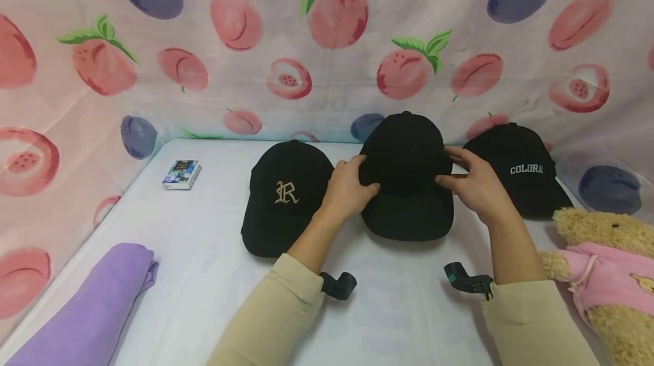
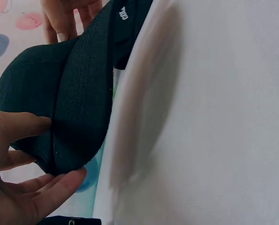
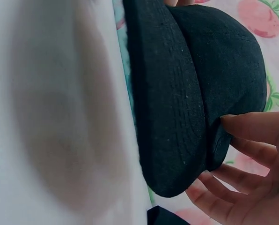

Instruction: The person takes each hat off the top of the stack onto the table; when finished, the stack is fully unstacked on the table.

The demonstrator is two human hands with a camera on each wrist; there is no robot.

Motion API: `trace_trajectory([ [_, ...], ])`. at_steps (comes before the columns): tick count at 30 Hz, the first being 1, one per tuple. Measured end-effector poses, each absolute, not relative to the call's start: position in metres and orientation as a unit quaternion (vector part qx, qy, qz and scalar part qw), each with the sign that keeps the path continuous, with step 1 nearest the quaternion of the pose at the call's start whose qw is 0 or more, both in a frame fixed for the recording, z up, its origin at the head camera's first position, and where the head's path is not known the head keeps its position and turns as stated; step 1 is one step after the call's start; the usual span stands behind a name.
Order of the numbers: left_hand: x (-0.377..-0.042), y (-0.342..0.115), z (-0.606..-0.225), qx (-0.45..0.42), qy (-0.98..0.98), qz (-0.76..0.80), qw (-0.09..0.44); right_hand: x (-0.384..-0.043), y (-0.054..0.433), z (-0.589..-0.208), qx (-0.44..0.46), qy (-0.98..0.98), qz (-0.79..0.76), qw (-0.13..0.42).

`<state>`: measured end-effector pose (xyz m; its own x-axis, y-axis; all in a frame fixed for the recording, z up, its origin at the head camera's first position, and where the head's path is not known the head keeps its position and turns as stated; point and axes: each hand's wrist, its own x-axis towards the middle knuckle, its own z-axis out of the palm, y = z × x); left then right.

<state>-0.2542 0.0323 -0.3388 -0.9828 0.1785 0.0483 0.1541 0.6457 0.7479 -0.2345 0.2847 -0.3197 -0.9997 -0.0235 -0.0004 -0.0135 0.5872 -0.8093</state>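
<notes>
Between my two hands is a plain black baseball cap (image 1: 406, 167), its brim facing me. My left hand (image 1: 349, 187) grips its left side, thumb on the front near the brim seam and fingers at the edge. On the opposite side my right hand (image 1: 475, 181) pinches the cap the same way. Both wrist views show the cap (image 2: 78, 93) held over the white surface, with a shadow below the brim. Left of it sits a black cap with a gold R (image 1: 281, 224); to the right, partly behind my right hand, is a black cap with white lettering (image 1: 531, 190).
A small patterned box (image 1: 181, 175) lies at the back left of the white table (image 1: 204, 286). Folded purple cloth (image 1: 97, 303) is at the front left. A teddy bear in a pink top (image 1: 613, 275) lies at the right edge. Fruit-print fabric (image 1: 327, 88) hangs behind.
</notes>
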Motion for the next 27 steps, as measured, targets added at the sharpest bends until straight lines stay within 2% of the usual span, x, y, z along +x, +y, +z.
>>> trace_trajectory([
  [20,-0.267,0.055,-0.356,0.055,0.900,0.432,0.022,-0.241,0.284,-0.349,0.082,0.828,-0.550,-0.076],
  [27,-0.271,0.057,-0.362,0.056,0.902,0.427,0.034,-0.244,0.286,-0.357,0.080,0.825,-0.555,-0.075],
])
